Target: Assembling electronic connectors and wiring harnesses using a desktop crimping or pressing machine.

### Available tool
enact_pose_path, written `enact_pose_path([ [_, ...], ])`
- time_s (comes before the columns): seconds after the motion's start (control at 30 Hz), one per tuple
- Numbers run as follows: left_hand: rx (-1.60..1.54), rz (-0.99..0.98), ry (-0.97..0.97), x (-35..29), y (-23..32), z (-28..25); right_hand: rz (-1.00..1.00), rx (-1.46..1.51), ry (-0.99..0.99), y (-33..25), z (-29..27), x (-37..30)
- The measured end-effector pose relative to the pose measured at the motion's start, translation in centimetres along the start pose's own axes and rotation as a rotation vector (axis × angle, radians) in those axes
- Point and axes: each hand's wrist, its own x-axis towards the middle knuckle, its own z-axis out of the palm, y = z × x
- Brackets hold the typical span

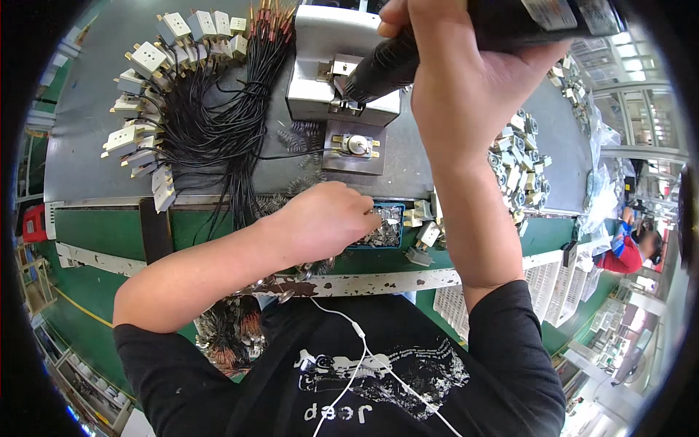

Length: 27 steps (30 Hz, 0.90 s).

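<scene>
My right hand (462, 95) is wrapped round a black power screwdriver (389, 67), whose tip end reaches the grey metal fixture (317, 40). A small white part (344, 66) sits in that fixture beside the tip. My left hand (328, 215) has its fingers curled down at a blue tray (402, 211) of small metal pieces; what the fingertips pinch, if anything, is hidden. Just beyond it, a metal plate (378, 166) bears a part with a round silver centre (357, 145) and brass-coloured terminals. A black wire leads from this part to the left.
On the left lies a bundle of black wires (244, 124) with white plug-like blocks (148, 60) on their ends. Coiled springs (298, 138) lie near the plate. More white and grey parts (517, 167) are heaped at right. Far right, a person in red (622, 255) is present.
</scene>
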Motion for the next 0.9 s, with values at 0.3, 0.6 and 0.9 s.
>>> enact_pose_path([
  [0.3, -0.112, -0.124, 0.075, -0.3, -0.1, -5.0, 0.286, -0.286, -0.098, -0.8, -0.9, 2.9],
  [0.6, 0.035, -0.408, 0.455, -1.2, -2.9, -6.1, 0.189, -0.284, -0.121, 0.3, 0.4, 3.0],
  [0.9, 0.196, -0.3, 0.434, -0.1, -3.8, -3.3, 0.324, -0.207, -0.244, -3.4, -3.3, 0.8],
])
